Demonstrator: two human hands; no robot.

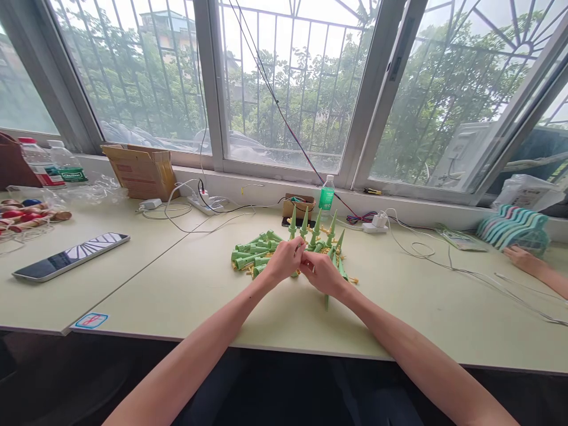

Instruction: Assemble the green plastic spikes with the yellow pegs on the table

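Note:
My left hand (285,258) and my right hand (325,273) meet over the table, fingers closed and touching. Below my right hand pokes the tapered tip of a green plastic spike (327,302), point down; the rest of it is hidden by the hand. What my left fingers pinch is too covered to make out. Behind the hands, several green spikes (317,228) stand point up with small yellow pieces around them. To the left lies a pile of green tube-shaped parts (248,259), also with yellow bits among them.
A green-labelled bottle (326,194) and a small cardboard box (299,205) stand behind the spikes. A phone (71,256) lies left. Cables (426,251) cross the table. At far right another person's hand (526,260) touches teal hangers (515,229). A larger carton (141,171) stands by the window.

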